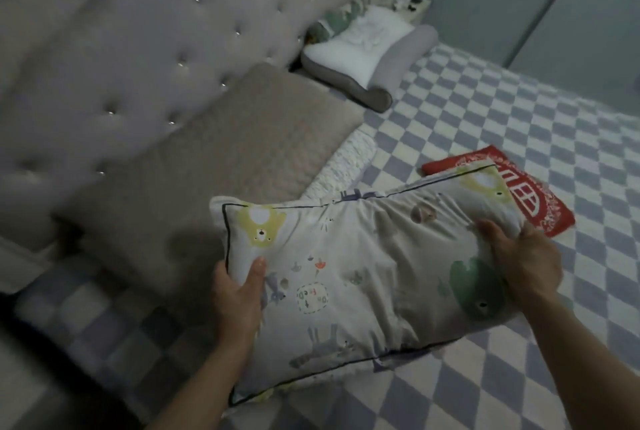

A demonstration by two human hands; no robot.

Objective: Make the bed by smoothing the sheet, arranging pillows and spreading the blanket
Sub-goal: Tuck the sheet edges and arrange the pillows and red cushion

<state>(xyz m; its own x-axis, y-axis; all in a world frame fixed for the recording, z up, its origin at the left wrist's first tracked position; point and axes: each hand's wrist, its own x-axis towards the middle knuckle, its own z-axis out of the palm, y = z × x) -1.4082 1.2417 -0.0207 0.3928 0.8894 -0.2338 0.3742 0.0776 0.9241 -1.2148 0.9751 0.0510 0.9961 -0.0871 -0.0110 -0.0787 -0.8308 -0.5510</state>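
Head view: printed pillow point(360, 277) held up over the checked sheet point(519, 139), gripped at both short ends. Left hand point(239, 294) clamped on the near-left edge, thumb on top of the fabric, other fingers hidden beneath. Right hand point(523, 256) bunching the far-right corner, fingers point(491, 232) curled into the cloth. Between the two hands, cartoon animals, a green shape and dark piping along the pillow's border.

Just beyond the right hand, partly under the pillow's corner: red cushion point(533, 201), flat on the sheet. Beyond the left hand: large beige pillow point(221, 166), leaning against the tufted headboard point(121, 49). Beside that pillow, toward the right hand's side, a strip of white textured fabric point(346, 166). Well beyond both hands, at the headboard's far end: grey-and-white pillow point(367, 52), with a green soft item point(332, 21) behind it, too blurred to identify. Sheet spread under and past both hands, checks running to the far edge of the bed.
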